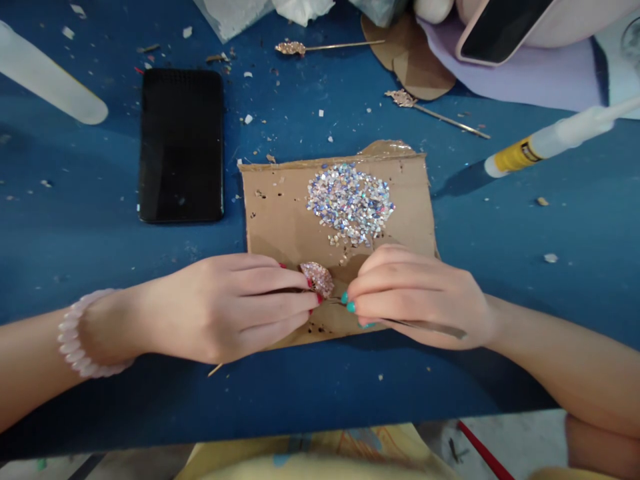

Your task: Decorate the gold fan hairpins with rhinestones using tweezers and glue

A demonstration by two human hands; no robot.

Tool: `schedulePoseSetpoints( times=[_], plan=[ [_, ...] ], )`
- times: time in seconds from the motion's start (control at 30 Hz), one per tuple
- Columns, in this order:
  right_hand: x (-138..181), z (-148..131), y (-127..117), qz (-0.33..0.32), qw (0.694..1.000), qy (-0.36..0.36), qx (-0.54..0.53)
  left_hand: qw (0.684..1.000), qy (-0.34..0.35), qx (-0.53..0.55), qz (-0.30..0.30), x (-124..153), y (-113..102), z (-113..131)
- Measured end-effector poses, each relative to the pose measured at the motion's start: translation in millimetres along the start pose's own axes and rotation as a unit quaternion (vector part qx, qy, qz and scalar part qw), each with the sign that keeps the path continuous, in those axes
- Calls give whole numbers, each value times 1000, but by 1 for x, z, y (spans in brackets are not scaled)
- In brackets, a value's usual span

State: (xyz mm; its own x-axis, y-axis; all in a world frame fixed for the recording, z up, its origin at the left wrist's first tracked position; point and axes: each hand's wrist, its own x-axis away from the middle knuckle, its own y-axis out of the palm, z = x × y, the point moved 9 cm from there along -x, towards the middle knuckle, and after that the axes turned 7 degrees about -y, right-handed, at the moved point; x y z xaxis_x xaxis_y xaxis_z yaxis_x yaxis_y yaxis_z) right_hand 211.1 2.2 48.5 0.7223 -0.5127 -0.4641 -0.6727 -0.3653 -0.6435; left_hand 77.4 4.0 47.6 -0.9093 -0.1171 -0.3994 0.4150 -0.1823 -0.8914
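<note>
A brown cardboard sheet (280,213) lies on the blue table (100,267), with a pile of silver sequins (350,200) on its upper half. My left hand (225,307), fingers closed, grips a thin stick topped by a small sequin-covered leaf shape (317,277); the stick's end pokes out under the palm. My right hand (415,293) is closed on metal tweezers (425,327), whose tips touch the lower right edge of the leaf shape. A pink coil band circles my left wrist.
A black phone (181,143) lies left of the cardboard. Two finished sequin sticks (320,47) (435,113) lie farther back. A glue tube (550,140) sits at the right, a white plastic piece (45,77) at far left, another phone (500,27) and purple paper (540,73) at top right. Scraps litter the table.
</note>
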Motion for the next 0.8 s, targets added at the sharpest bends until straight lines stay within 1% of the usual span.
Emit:
schedulePoseSetpoints(
  times=[0.23,0.4,0.63,0.8],
  plan=[
    [0,-1,-2,11,1000,-2,-5,1000,2,-1,-5,1,1,0],
    [0,0,0,1,1000,4,6,1000,1,-7,-4,1,1,1],
    [0,0,-1,9,1000,6,6,1000,1,-9,-2,0,-1,0],
    [1,1,0,14,1000,1,-14,1000,1,0,-8,1,0,0]
  ],
)
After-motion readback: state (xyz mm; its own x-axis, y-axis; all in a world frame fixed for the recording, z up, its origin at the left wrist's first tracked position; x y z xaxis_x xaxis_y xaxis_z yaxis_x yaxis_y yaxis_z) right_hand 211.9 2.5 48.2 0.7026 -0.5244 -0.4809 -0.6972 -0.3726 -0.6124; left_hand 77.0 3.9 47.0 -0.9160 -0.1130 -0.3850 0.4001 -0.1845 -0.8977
